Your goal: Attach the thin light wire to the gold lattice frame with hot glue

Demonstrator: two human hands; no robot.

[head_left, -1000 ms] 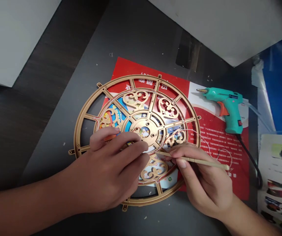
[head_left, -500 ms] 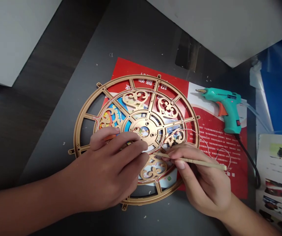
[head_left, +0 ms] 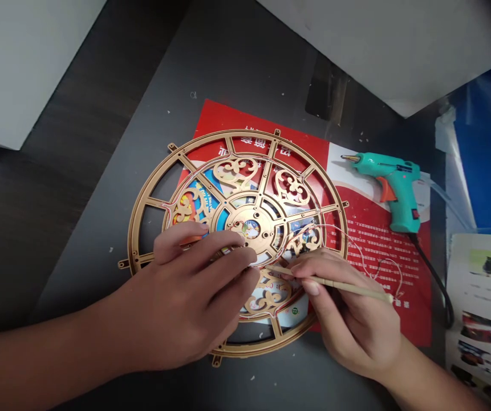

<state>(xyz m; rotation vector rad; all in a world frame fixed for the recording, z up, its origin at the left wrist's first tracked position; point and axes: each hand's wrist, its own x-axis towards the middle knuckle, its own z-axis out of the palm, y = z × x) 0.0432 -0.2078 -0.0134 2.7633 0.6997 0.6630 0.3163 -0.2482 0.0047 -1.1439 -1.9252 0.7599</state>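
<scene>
A round gold-coloured wheel frame, with spokes and scroll-shaped cut-outs, lies flat below my hands. Thin red and white wires run along its rings and trail off its right side. My left hand rests over the lower left of the wheel, fingers curled down near the hub; its thumb and what the fingertips press or pinch are hidden. Between thumb and fingers, my right hand grips a thin wooden stick, its tip touching or nearly touching the inner ring beside my left fingertips.
Under the wheel is a red and white printed sheet on a dark grey mat. A teal glue gun with its black cord lies at the right. Printed pages sit at the far right, and small white scraps dot the mat.
Both hands stay nearly in place. The stick and my right fingers have shifted very slightly to the left, and the left fingers have moved a touch.
</scene>
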